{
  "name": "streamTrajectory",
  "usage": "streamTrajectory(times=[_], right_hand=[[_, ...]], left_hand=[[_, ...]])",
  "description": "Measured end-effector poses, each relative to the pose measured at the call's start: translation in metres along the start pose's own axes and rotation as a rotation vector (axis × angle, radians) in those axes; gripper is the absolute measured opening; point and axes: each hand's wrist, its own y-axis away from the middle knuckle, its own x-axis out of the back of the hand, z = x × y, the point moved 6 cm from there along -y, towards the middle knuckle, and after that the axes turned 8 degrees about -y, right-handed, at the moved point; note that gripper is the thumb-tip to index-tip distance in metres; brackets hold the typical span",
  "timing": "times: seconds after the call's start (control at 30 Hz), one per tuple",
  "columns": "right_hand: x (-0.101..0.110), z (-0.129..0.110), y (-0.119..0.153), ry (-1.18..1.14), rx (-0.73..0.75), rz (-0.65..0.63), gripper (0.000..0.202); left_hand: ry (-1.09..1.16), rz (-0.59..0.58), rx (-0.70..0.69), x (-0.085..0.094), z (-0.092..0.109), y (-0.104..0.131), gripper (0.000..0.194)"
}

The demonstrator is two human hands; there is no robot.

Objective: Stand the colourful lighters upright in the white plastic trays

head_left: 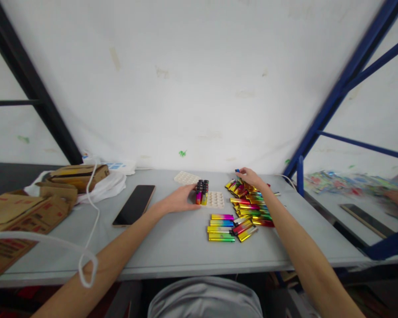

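Front lighters [221,223]: here they are, nearest you, a row lying nine-to-three.
Left hand [181,199]: half-open, cupped against the standing lighters [202,193] at its three o'clock; firm grip or mere touch, can't tell.
Holed tray [216,199]: just beside those upright lighters, at their four o'clock.
Lighter heap [250,205]: at your right hand's six o'clock, that hand nearer, axes mixed.
Right hand [251,177]: fingertips pinched closed on a blue-ended piece [237,171], apparently a lighter.

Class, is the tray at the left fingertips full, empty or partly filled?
The tray is partly filled: lighters stand upright at its left, bare pockets show at its right.
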Motion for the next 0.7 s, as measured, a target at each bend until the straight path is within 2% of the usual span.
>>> streamTrajectory(times=[0.1, 0.2, 0.3, 0.37, 0.5, 0.6, 0.7], right_hand=[[0.003, -0.002, 0.002, -0.093, 0.030, 0.071, 0.024], [0.002, -0.012, 0.010, -0.395, 0.092, 0.127, 0.029], [-0.007, -0.032, 0.023, -0.715, 0.147, 0.079, 0.045], [-0.014, -0.051, 0.034, -0.833, 0.184, 0.034, 0.050], [-0.034, -0.084, 0.058, -0.910, 0.194, -0.031, 0.050], [-0.054, -0.101, 0.074, -0.846, 0.178, -0.123, 0.047], [-0.064, -0.109, 0.087, -0.697, 0.239, -0.064, 0.049]], left_hand=[[-0.006, 0.007, 0.005, 0.001, 0.000, 0.000, 0.075], [0.005, 0.010, 0.011, 0.001, 0.000, 0.000, 0.074], [0.019, 0.007, 0.004, 0.000, 0.000, 0.000, 0.075], [0.024, 0.005, -0.002, 0.000, -0.001, 0.000, 0.077], [0.015, -0.002, -0.009, -0.002, -0.002, 0.000, 0.078], [0.025, 0.009, -0.015, -0.001, -0.001, 0.000, 0.074], [0.059, 0.024, -0.028, 0.000, 0.001, 0.001, 0.071]])
